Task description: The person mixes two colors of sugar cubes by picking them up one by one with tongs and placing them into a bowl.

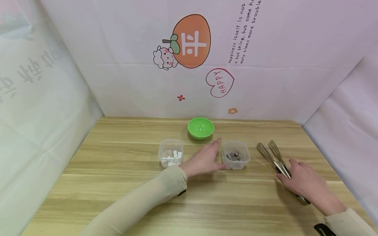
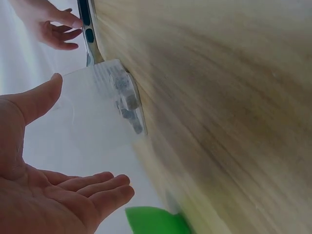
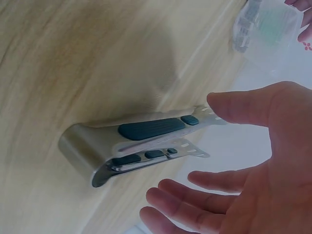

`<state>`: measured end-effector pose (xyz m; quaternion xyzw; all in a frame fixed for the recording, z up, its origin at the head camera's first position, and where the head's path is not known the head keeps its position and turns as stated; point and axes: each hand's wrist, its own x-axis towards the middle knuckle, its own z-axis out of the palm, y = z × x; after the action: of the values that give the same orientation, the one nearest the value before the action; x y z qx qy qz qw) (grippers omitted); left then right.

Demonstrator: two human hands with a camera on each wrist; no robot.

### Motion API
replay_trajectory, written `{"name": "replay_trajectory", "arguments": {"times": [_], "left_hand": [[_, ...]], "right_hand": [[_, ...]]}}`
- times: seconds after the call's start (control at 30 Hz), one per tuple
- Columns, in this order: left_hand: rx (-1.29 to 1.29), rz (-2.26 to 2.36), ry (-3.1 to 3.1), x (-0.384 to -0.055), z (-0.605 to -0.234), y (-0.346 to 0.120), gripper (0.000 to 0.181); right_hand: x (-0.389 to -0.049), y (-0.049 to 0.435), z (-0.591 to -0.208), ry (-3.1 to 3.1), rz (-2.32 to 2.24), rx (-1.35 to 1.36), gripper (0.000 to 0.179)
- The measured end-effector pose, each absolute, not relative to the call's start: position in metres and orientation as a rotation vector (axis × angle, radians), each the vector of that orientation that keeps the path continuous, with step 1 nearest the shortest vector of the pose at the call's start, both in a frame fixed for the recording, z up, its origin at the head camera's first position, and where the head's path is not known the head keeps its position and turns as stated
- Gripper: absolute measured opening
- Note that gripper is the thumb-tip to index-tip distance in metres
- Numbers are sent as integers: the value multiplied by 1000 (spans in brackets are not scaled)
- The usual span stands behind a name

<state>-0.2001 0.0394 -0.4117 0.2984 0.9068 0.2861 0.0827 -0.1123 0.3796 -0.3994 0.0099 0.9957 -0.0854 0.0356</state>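
My left hand [image 1: 205, 159] reaches beside a clear plastic container [image 1: 235, 166] of dark grey cubes [image 1: 233, 156]. Its thumb and fingers spread apart at the container's left side and hold nothing; in the left wrist view a gap shows between the fingers and the container wall [image 2: 87, 102]. On the right, my right hand [image 1: 307, 182] hovers around a pair of metal tongs [image 1: 278, 168] lying on the table. The right wrist view has the thumb and loosely bent fingers on either side of the tongs [image 3: 151, 129], whose handles carry dark grip pads; no firm hold shows.
A green bowl [image 1: 200, 128] stands at the back, beyond my left hand. Left of that hand is another clear container [image 1: 170, 143] with white pieces [image 1: 175, 154]. A printed white cloth [image 1: 133, 88] hangs behind the wooden table [image 1: 118, 164], and white sheets flank it.
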Motion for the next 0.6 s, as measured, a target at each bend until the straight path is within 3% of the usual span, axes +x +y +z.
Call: {"name": "replay_trajectory", "arguments": {"times": [0.6], "left_hand": [[829, 967, 2626, -208, -419, 52, 120]], "right_hand": [[-114, 389, -405, 2956, -310, 78, 81]]}}
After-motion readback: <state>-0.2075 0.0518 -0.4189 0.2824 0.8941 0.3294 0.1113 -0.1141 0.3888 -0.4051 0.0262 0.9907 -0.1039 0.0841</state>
